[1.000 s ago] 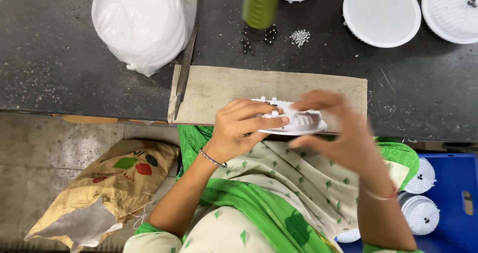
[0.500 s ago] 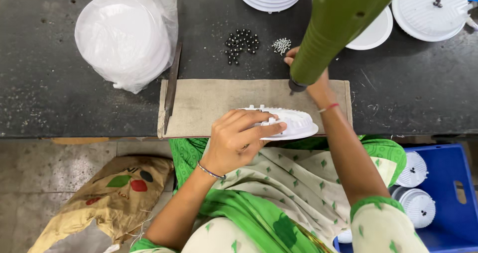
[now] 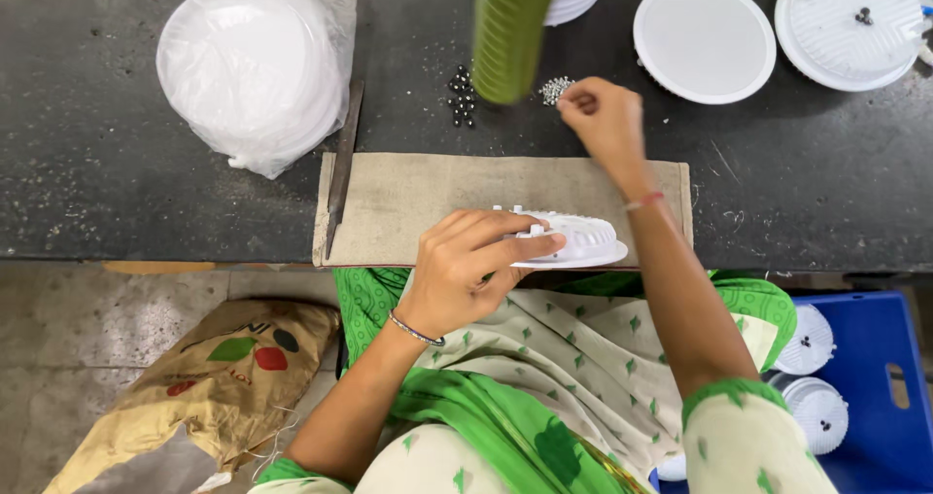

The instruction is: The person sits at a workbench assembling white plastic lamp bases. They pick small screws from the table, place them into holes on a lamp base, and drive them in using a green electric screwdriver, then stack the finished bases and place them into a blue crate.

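Dark work surface, cloth mat | left hand: fingers clasp white ribbed lamp housing at mat's near edge | right hand: fingers pinched at small silver screws.

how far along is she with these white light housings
Done, it seems: finished-looking housings sit in the blue crate. In hand: the left hand holds a housing on the mat while the right hand reaches the silver screws. Left: two discs on the table.
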`<state>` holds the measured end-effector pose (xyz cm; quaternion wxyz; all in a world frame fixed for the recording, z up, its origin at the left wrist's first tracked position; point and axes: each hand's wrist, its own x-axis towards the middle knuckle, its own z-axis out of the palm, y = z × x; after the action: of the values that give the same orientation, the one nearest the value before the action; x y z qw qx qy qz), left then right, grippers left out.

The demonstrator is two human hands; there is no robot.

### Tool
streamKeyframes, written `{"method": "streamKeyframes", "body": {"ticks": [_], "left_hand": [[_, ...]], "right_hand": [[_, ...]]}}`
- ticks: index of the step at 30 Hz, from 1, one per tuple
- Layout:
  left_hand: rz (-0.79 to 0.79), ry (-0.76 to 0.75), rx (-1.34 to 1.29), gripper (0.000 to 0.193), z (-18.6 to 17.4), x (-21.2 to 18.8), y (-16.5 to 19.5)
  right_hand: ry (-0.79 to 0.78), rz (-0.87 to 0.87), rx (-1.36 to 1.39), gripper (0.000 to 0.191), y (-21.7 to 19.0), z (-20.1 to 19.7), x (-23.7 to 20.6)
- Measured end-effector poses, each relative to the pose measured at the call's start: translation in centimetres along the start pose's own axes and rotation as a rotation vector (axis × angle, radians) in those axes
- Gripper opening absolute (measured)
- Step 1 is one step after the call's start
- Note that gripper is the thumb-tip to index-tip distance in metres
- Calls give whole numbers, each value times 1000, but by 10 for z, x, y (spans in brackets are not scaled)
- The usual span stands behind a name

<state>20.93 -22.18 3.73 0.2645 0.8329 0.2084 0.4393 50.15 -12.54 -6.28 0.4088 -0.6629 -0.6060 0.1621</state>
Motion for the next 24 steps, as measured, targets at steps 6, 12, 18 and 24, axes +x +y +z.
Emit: {"method": "streamKeyframes", "body": {"ticks": [6, 12, 18, 24], "left_hand": [[-23, -25, -21, 41, -1, -1, -1], [-100, 4, -57, 40, -1, -6, -9], [-76, 39, -37, 45, 5, -10, -16], [-80, 57, -56, 44, 8, -10, -17]], "right_hand": [[-144, 130, 584, 10, -71, -68, -43], [-416, -257, 299, 15, -139, -105, -92], [-512, -310, 241, 23, -159, -102, -95], [-530, -328, 208, 23, -161, -105, -92]]}}
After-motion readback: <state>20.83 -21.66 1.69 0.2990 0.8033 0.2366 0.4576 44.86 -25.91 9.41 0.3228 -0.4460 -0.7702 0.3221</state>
